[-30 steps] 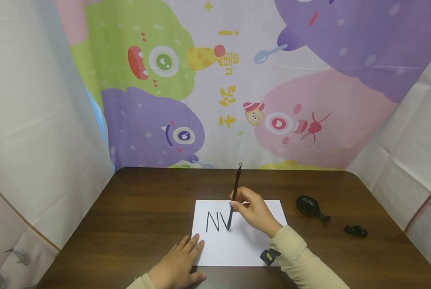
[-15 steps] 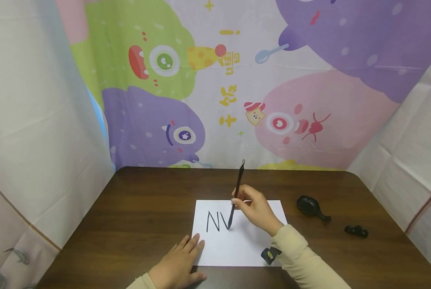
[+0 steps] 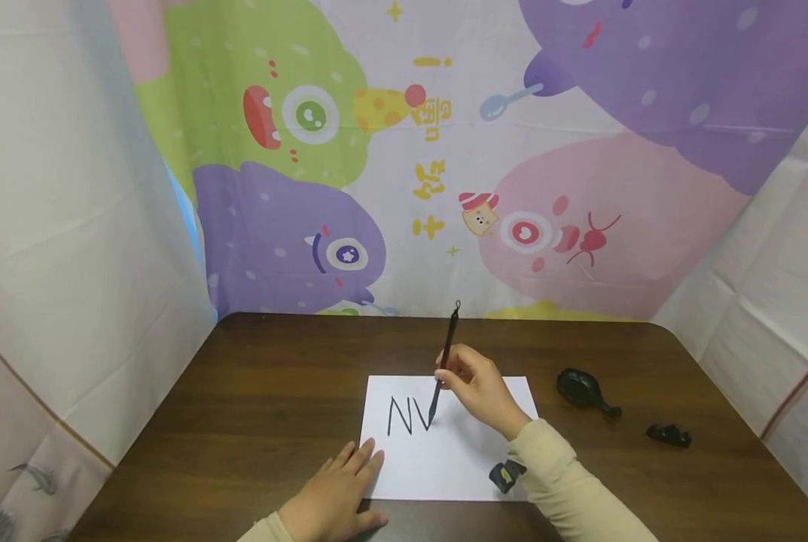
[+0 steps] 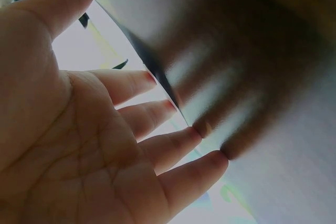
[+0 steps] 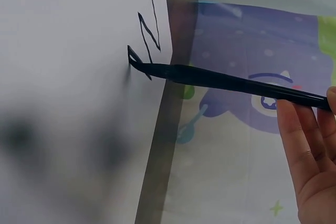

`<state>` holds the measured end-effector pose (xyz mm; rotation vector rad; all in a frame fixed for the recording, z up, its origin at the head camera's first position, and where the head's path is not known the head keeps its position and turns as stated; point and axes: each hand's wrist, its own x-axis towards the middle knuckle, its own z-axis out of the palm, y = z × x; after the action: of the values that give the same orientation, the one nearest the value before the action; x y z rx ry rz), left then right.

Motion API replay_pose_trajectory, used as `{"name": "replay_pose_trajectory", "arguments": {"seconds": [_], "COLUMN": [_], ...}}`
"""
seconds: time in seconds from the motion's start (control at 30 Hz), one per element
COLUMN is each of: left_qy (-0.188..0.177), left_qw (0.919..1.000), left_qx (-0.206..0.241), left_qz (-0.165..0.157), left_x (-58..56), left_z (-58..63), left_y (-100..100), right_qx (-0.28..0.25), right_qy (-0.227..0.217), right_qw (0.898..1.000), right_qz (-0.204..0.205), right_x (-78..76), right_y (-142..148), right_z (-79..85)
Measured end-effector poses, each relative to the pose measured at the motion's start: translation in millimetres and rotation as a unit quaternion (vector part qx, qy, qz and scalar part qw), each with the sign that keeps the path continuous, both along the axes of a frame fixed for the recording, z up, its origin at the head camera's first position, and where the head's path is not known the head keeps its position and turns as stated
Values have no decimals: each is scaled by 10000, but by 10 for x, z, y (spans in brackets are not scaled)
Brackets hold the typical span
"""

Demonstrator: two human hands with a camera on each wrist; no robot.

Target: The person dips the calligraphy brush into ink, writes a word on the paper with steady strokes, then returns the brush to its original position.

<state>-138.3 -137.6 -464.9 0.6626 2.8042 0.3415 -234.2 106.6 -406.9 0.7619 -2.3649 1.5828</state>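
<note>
A black writing brush (image 3: pixel 447 339) with a small loop at its top end is pinched between the thumb and fingers of my right hand (image 3: pixel 478 388). Its dark tip is down at a white sheet of paper (image 3: pixel 458 467), by the low point of a V-shaped black stroke. Left of that stroke stands an inked letter N (image 3: pixel 399 416). In the right wrist view the brush bristles (image 5: pixel 149 68) bend where they meet the sheet. My left hand (image 3: pixel 332 485) lies palm down with fingers spread, fingertips on the paper's left edge; in the left wrist view its palm (image 4: pixel 94 140) faces the camera.
Right of the sheet lies a black round dish with a handle (image 3: pixel 580 388), and beyond it a small black brush rest (image 3: pixel 669 434). All are on a dark wooden table (image 3: pixel 275 391). A printed cartoon curtain (image 3: pixel 404 278) hangs at its back edge.
My right hand and the brush have shifted slightly right and away from me, the tip moving a little up from the low point of the V. The left hand stays put.
</note>
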Motion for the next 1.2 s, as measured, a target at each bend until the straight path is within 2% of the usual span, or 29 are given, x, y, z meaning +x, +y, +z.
{"name": "replay_pose_trajectory", "arguments": {"seconds": [0.4,0.63,1.2], "left_qy": [-6,51,46], "left_qw": [10000,10000,9999], "left_qx": [26,49,74], "left_qz": [-25,-44,-58], "left_x": [-7,1,1], "left_z": [-2,8,15], "left_y": [0,5,-1], "right_qx": [65,-78,-298], "right_qy": [63,182,367], "right_qw": [9999,9998,9987], "right_qz": [-114,-79,-183], "right_x": [-45,-254,-336], "right_y": [-2,62,64], "right_z": [-15,-280,-297]}}
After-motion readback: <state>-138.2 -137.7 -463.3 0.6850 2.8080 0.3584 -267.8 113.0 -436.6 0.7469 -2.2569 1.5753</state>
